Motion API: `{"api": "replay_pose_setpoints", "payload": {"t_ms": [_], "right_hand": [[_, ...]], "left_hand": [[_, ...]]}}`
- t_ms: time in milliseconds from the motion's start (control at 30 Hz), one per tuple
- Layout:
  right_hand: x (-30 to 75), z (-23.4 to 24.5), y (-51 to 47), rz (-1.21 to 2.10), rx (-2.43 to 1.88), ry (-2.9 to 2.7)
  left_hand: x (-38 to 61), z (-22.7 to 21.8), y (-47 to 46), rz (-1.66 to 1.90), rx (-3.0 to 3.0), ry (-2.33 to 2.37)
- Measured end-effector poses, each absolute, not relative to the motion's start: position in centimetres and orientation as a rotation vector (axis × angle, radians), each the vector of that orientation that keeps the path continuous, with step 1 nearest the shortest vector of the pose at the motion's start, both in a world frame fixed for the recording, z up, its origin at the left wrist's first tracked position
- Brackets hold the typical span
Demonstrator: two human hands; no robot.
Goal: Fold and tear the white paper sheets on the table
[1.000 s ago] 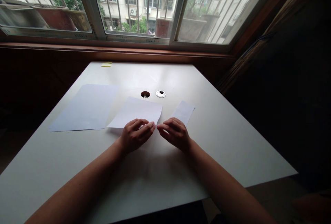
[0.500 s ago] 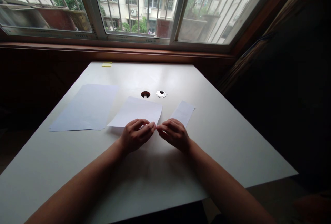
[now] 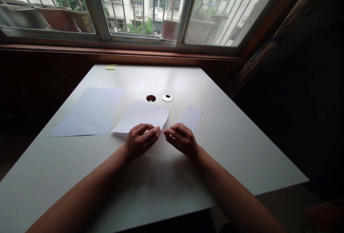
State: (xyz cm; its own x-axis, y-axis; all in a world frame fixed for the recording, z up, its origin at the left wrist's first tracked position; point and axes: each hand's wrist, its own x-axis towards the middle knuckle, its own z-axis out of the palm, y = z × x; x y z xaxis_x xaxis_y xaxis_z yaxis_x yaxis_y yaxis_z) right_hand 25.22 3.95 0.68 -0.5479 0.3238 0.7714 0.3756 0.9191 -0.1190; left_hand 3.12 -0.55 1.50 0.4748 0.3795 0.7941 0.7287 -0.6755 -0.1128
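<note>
My left hand (image 3: pixel 141 140) rests on the white table (image 3: pixel 161 175) with its fingers curled over the near right corner of a middle white paper sheet (image 3: pixel 142 115). The sheet's right edge curls up slightly. My right hand (image 3: pixel 181 140) lies just to the right, its fingers bent in a pinch and its fingertips a small gap from the left hand's. What it pinches is hidden. A narrow paper strip (image 3: pixel 191 115) lies just beyond the right hand, with its near end behind the knuckles.
A larger white sheet (image 3: pixel 90 111) lies to the left. Beyond the papers are a round cable hole (image 3: pixel 151 98) and a loose silver hole cap (image 3: pixel 167 98). A small yellow pad (image 3: pixel 110 67) sits at the table's far edge below the barred window (image 3: pixel 142 7).
The fingertips of both hands touched half a second ago and now stand slightly apart. The middle sheet's right edge curls a little more. Nothing else has moved.
</note>
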Motion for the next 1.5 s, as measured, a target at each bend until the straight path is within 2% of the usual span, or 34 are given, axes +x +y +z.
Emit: {"api": "replay_pose_setpoints", "payload": {"t_ms": [500,800,900,1067,1200,1400,1500], "right_hand": [[26.2,0.4,5.3,0.057,-0.783,-1.933],[27.7,0.3,7.1,0.07,-1.104,-1.766],[28.3,0.2,7.2,0.074,-1.127,-1.81],[28.2,0.3,6.8,0.385,-0.92,-1.957],[27.8,0.3,6.1,0.586,-0.813,-2.17],[28.3,0.9,4.8,1.074,-0.873,-2.059],[28.4,1.3,4.9,1.06,-0.845,-2.033]], "left_hand": [[2.7,1.1,-0.1,-0.965,-2.34,-1.021],[2.7,-0.1,0.9,-0.657,-2.674,-1.152],[2.5,-0.6,1.2,-0.652,-2.809,-1.192],[2.0,-1.1,1.4,-0.912,-2.804,-1.471],[1.3,-1.2,1.6,-1.158,-2.578,-1.747],[1.1,-1.6,2.0,-1.039,-2.497,-1.898],[1.2,-1.7,2.1,-0.99,-2.52,-1.861]]}}
